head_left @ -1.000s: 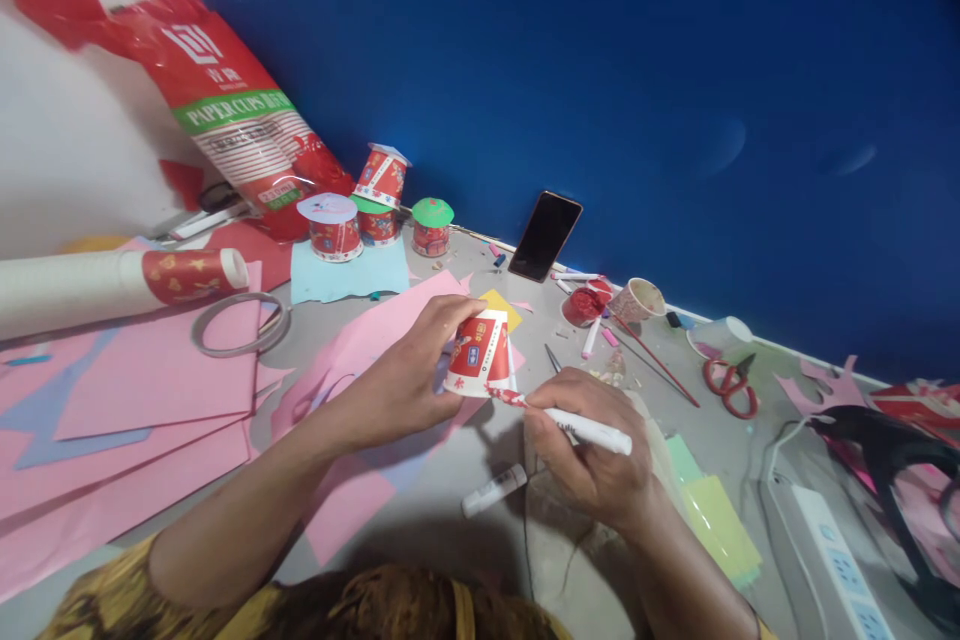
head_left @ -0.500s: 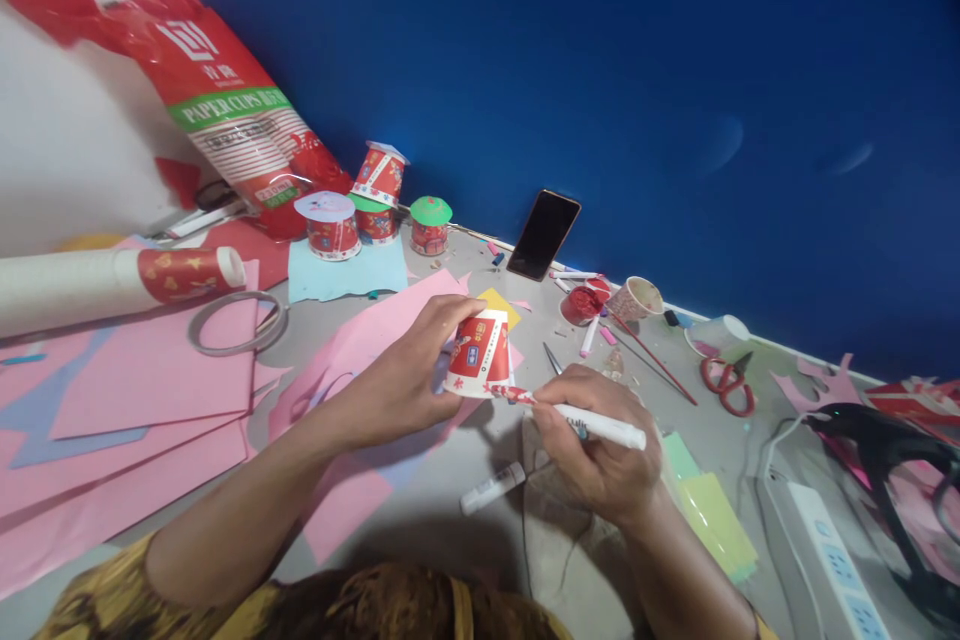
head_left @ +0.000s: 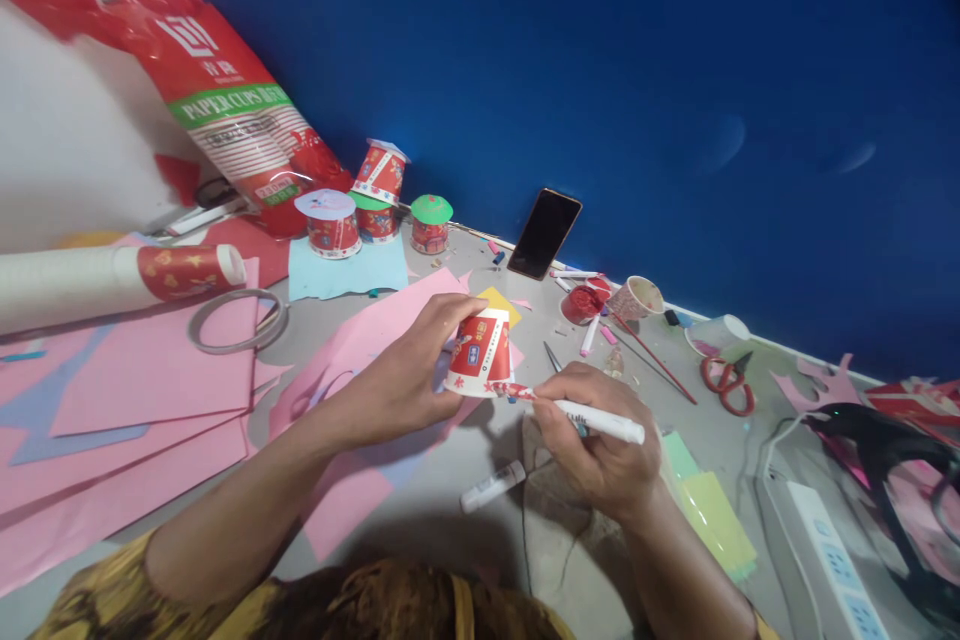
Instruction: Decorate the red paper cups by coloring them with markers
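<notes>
A red and white paper cup [head_left: 478, 352], its wider rim down, is held above the table between the thumb and fingers of my left hand [head_left: 409, 370]. In my right hand [head_left: 600, 440] is a white marker pen [head_left: 607, 422], pinched like a writing tool. The marker's front end reaches toward the lower right edge of the cup, where a strip with a red pattern lies; I cannot tell whether the tip touches it. Below the hands a capped white tube [head_left: 493, 487] lies on the table. Behind the cup is a small yellow paper piece [head_left: 500, 306].
Decorated paper cups [head_left: 330, 225] stand at the back left by a paper-cup bag [head_left: 240, 110]. Pink sheets [head_left: 165, 380] and a tape roll [head_left: 236, 322] lie left. A phone [head_left: 544, 234] leans on the blue wall. Red scissors [head_left: 726, 383] and a power strip [head_left: 836, 560] are right.
</notes>
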Demonstrator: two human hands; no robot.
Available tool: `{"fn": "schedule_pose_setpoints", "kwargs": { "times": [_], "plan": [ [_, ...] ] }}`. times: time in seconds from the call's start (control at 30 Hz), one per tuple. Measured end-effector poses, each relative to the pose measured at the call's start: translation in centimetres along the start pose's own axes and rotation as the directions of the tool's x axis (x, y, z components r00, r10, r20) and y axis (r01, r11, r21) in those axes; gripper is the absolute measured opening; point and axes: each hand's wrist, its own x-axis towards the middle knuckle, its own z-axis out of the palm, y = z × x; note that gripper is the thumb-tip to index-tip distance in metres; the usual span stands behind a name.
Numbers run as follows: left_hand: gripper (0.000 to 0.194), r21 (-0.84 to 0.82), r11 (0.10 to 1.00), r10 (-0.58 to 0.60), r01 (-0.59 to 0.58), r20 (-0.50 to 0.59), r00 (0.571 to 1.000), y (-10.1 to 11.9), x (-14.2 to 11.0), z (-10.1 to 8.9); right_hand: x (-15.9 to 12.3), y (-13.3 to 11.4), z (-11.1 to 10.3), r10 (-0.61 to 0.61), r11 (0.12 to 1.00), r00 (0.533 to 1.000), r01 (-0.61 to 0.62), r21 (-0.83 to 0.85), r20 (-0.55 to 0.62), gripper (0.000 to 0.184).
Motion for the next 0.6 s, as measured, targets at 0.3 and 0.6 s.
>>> {"fn": "schedule_pose_setpoints", "kwargs": {
  "times": [0.3, 0.6],
  "plan": [
    [0.082, -0.019, 1.0, -0.004, 0.004, 0.002, 1.0, 0.07, 0.1, 0.11, -0.1, -0.34, 0.04, -0.018, 0.999, 1.0, 0.018, 0.038, 0.003, 0.018],
    [0.08, -0.035, 0.999, 0.004, -0.003, 0.019, 1.0, 0.21, 0.14, 0.21, 0.0, -0.24, 0.29, -0.035, 0.997, 0.999, 0.033, 0.068, 0.028, 0.016]
  ]
}}
